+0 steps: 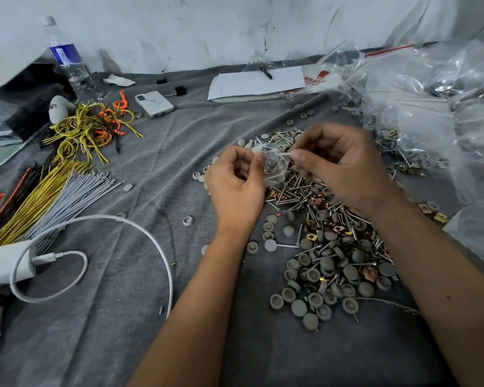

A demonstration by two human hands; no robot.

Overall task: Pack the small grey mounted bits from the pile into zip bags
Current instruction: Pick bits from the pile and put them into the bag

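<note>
At the far left lay a tangle of yellow and orange wires (90, 129) on the grey cloth (140, 275). My left hand (235, 182) and right hand (338, 169) each pinched the top edge of a small zip bag (274, 166) between them. Under and to the right of it spread the pile of grey mounted bits (327, 275), mixed with screws.

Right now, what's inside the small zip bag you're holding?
The zip bag, pinched by the left hand and right hand, shows a few grey bits and thin metal shanks through the clear plastic. Fingers and crumpled film cover the rest, so no count is possible.
</note>
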